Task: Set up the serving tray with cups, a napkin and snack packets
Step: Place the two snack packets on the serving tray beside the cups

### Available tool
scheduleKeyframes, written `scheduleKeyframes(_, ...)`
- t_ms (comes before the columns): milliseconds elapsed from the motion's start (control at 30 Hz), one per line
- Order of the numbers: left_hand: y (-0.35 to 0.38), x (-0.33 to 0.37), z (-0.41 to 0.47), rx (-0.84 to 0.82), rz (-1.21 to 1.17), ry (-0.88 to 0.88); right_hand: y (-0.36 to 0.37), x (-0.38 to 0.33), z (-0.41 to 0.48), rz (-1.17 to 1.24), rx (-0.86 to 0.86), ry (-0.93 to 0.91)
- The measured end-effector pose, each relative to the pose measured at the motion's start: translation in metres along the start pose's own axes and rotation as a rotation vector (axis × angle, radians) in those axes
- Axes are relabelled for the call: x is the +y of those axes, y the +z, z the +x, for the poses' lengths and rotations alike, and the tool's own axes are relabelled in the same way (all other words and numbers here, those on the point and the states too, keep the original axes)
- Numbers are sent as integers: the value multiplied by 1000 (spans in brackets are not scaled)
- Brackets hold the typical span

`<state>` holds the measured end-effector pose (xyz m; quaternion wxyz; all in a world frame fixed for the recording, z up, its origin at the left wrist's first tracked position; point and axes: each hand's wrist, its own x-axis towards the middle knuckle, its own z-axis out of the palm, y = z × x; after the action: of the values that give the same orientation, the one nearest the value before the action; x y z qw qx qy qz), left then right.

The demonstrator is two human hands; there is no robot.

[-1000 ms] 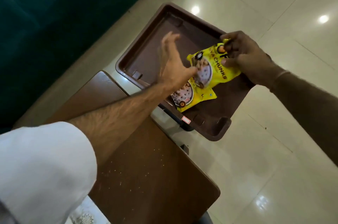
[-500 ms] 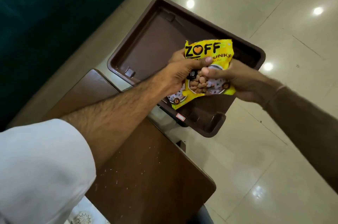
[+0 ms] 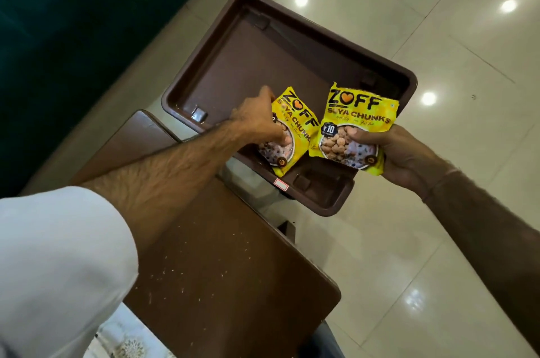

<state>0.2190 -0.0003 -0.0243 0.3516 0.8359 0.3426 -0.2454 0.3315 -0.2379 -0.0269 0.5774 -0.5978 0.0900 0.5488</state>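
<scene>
Left fingers (image 3: 282,135) curled down onto the left packet (image 3: 295,135), thumb side hidden beneath; closed on it or only pressing, cannot tell. Left hand (image 3: 257,121) low over the tray (image 3: 233,65), so this packet lying on the tray floor or very near to it, at the near right part. Right fingers (image 3: 355,133) closed on the right packet (image 3: 358,124), thumb on its printed face, other fingers behind. Right hand (image 3: 400,156) at the tray's right edge, packet held upright in the air, just beside the left one, apart from it by a narrow gap.

Step in hand, by judgement: placing of the snack packets, first one almost settled, second one waiting. No cups and no napkin visible on the tray, so likely early in the task. Next move probably: lowering the right packet flat next to the first, then letting go of both; room to keep free at the far end for cups.

Packets: thin glossy film, yellow, crinkled, flat pillow shape with serrated top edge, light and easy to slide. Tray: dark brown hard plastic, rectangular, rounded corners, raised rim, smooth floor. Table (image 3: 219,255) under it: brown, matte, with pale crumbs. Floor (image 3: 438,270): pale polished tiles, shiny.
</scene>
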Motion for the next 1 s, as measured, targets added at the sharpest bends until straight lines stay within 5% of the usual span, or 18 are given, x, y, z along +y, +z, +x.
scheduleKeyframes(333, -7, -13, -3, -34, -735, 11, 13, -5, -11, -21, -35, -105)
scheduleKeyframes(533, -36, -56, -55, 39, -1124, 25, 72, -12, -30, 62, -209, -102)
scheduleKeyframes(1000, -53, -295, -271, 444, -1346, -222, 285, 105, -73, -152, -523, 84)
